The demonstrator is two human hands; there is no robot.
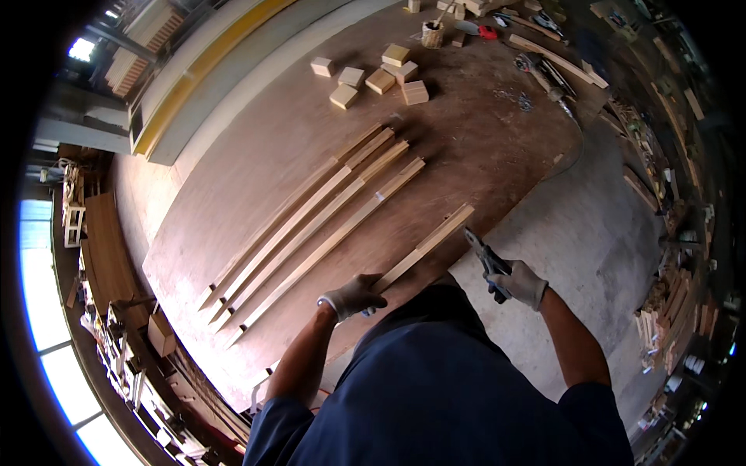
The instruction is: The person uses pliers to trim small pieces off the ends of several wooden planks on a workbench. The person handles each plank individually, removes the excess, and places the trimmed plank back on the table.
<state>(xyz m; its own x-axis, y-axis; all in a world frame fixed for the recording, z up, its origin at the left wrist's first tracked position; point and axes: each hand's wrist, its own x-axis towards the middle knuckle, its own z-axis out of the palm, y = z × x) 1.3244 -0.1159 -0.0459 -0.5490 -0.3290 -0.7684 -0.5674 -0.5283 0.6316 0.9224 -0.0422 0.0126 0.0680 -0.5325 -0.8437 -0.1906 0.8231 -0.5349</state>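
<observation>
Head view: wood strip (435,238) at near edge of brown table (482,147), long axis slanting lower left to upper right, far end pointing away and rightward. Left hand (351,298) reaches forward, gloved fingers curled closed round strip's nearer part. Right hand (524,284) out to the right, fingers closed on dark hand tool (483,252), tip near strip's far end.

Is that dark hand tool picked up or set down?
Picked up: the gloved right hand holds the dark hand tool by its near end.
</observation>
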